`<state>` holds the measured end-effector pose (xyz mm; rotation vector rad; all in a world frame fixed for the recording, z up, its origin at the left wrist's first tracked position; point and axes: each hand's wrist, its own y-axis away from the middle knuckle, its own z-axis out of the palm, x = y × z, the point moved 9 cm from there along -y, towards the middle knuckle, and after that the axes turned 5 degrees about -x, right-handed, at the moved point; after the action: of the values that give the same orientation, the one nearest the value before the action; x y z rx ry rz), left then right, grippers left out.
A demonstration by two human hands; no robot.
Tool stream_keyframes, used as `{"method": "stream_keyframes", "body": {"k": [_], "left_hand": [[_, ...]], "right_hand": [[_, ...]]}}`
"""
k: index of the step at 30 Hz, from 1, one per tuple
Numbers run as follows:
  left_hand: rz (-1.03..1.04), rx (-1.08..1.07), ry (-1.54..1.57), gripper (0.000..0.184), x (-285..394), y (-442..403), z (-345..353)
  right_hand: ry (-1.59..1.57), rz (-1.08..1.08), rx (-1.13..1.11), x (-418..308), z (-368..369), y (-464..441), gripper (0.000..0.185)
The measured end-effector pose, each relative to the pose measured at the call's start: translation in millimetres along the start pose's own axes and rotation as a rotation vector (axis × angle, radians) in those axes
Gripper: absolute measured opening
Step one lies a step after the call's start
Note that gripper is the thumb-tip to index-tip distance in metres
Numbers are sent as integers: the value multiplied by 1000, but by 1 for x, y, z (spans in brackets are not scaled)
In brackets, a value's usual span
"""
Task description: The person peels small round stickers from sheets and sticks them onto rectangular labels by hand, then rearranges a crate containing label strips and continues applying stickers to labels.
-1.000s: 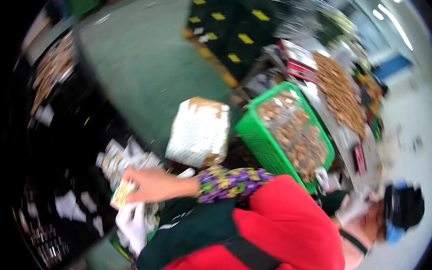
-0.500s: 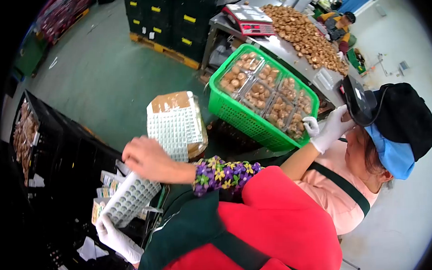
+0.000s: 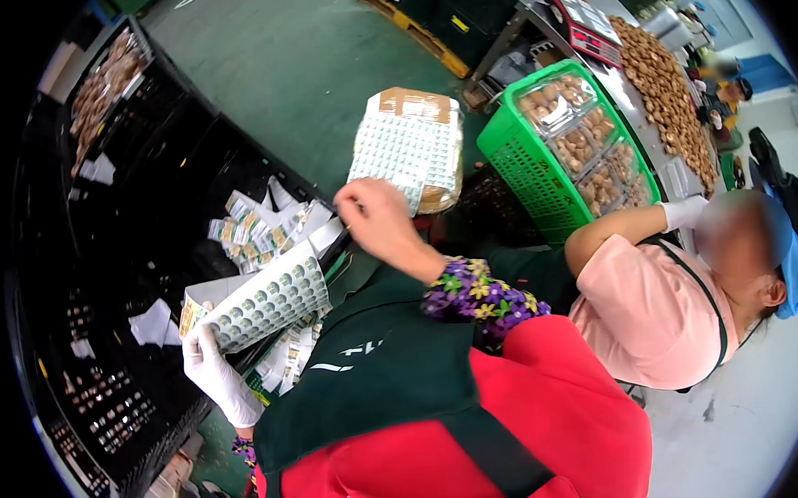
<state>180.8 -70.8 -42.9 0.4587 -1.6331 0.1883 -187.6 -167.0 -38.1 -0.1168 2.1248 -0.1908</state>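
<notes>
My left hand (image 3: 216, 374), in a white glove, grips the lower left end of a sheet of round stickers (image 3: 272, 305). Bare and raised, my right hand (image 3: 382, 221) hovers beyond the sheet's upper right end, with its fingers curled; whether a small sticker is between the fingertips I cannot make out. Just past it stands a taped box (image 3: 410, 151) with sheets of stickers on top. Bundles of printed labels (image 3: 260, 233) lie in a black crate behind the sheet, and more labels (image 3: 290, 356) lie under its near edge.
Stacked black crates (image 3: 111, 386) fill the left side. A green basket (image 3: 529, 163) holds clear packs of mushrooms. Behind it, a metal table (image 3: 619, 84) bears loose mushrooms and a red scale (image 3: 583, 27). A co-worker in a pink shirt (image 3: 647, 318) is close at the right.
The view has swung, shifting the box and basket rightward. My right hand has moved away from the sticker sheet, which stays in my left hand. The co-worker's arm has bent nearer the face.
</notes>
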Motion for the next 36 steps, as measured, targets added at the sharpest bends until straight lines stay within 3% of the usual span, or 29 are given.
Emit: {"method": "stream_keyframes", "body": {"k": [1,2,4,14,22,24,27,28,29,32,34,36], "left_hand": [[69,-30,54,14,10,5,2],[6,10,-49,15,-1,5,-12],[77,-39,-14,16,2,12,-12],[92,-24,21,13,-3,32,-29],[110,37,58,14,1,46,-35],[88,29,41,13,-3,43,-34],[64,48,-2,10,3,45,-26],[72,74,11,9,11,46,-21],[42,59,-13,9,-4,42,-25],[-40,73,-46,7,-17,45,-19],[-159,93,-86,8,-26,46,-13],[-172,88,-26,9,-34,45,-5]], "right_hand": [[89,-18,54,6,-7,4,8],[178,-36,110,15,-13,10,10],[331,86,107,54,-18,16,11],[312,349,-132,138,11,69,14],[191,277,-198,119,37,41,17],[156,134,26,129,28,21,21],[124,455,157,220,32,-15,42],[133,612,109,229,29,-23,54],[311,672,128,242,30,-34,61],[433,624,89,300,82,-73,85],[440,670,-152,249,101,-90,91],[491,646,-252,255,129,-100,95]]}}
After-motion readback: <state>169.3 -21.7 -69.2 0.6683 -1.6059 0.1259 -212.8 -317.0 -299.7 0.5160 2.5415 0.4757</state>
